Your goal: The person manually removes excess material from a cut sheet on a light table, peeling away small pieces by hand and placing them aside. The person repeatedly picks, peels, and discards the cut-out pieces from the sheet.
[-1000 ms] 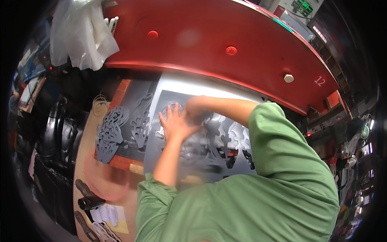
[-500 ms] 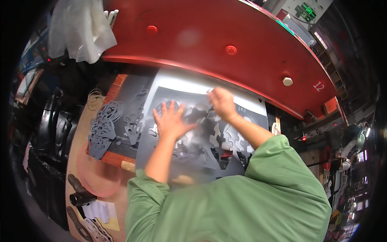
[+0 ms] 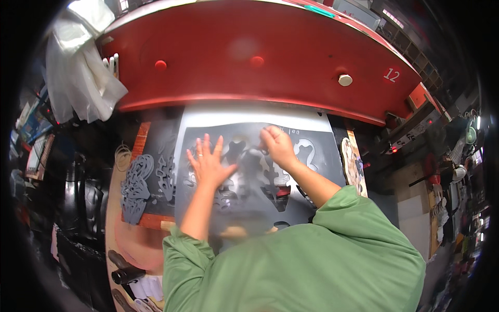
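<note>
A dark grey sheet with many curvy cut-out openings (image 3: 325, 156) lies in front of me over a white sheet (image 3: 208, 115). My left hand (image 3: 209, 170) rests on the left part of the grey sheet, palm down with fingers spread. To its right, over the far part of the sheet, is my right hand (image 3: 279, 146). Its fingers are curled together, and what they hold, if anything, I cannot make out. Loose grey cut pieces (image 3: 136, 188) lie heaped to the left, with more pieces (image 3: 165, 177) beside the sheet.
A wide red machine beam (image 3: 218, 57) spans the far side, with a plastic bag (image 3: 78, 73) hanging at its left. A coil of cord (image 3: 122, 157) lies beyond the heap. Near left are a black cylindrical object (image 3: 128, 274) and white papers (image 3: 146, 287).
The whole view has turned and shifted. My right hand has come slightly nearer over the sheet, its fingers still curled. My left hand stays spread on the sheet.
</note>
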{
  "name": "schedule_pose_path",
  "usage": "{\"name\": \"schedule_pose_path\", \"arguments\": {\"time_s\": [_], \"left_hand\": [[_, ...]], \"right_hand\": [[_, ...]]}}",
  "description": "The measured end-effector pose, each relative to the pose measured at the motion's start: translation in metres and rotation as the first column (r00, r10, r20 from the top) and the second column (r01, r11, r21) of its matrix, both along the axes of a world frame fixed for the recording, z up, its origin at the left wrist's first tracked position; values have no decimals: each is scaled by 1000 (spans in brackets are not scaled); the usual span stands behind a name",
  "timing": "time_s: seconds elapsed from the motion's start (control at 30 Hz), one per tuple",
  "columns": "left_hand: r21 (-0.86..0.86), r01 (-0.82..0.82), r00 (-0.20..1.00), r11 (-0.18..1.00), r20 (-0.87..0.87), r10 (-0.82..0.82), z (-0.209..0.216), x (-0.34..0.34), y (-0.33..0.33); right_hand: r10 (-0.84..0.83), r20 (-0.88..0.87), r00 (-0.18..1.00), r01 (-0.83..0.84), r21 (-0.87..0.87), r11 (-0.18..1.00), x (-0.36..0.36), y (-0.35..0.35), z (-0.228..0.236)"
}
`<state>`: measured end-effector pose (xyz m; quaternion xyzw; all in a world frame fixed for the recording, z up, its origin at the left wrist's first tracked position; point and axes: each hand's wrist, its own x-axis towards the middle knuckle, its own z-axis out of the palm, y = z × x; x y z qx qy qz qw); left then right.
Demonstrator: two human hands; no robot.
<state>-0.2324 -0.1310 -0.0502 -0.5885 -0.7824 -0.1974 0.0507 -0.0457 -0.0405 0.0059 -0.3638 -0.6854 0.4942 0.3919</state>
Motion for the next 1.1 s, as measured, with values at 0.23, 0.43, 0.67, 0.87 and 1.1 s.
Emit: {"name": "schedule_pose_path", "arguments": {"time_s": [0.23, 0.43, 0.67, 0.87, 1.1], "left_hand": [[318, 283, 859, 905, 336, -387, -27, 7, 39], [348, 170, 804, 922, 492, -334, -39, 11, 44], [343, 250, 789, 906, 470, -396, -47, 1, 46], [401, 94, 576, 911, 724, -378, -48, 3, 43], [372, 61, 454, 926, 816, -358, -47, -3, 42]], "right_hand": [[270, -78, 960, -274, -44, 961, -7, 5, -25], [281, 514, 811, -463, 268, 845, -1, 56, -51], [442, 638, 630, -610, 54, 791, -26, 55, -39], [113, 850, 515, -569, 240, 786, -29, 28, -19], [-9, 466, 885, -253, 496, 831, -28, 6, -60]]}}
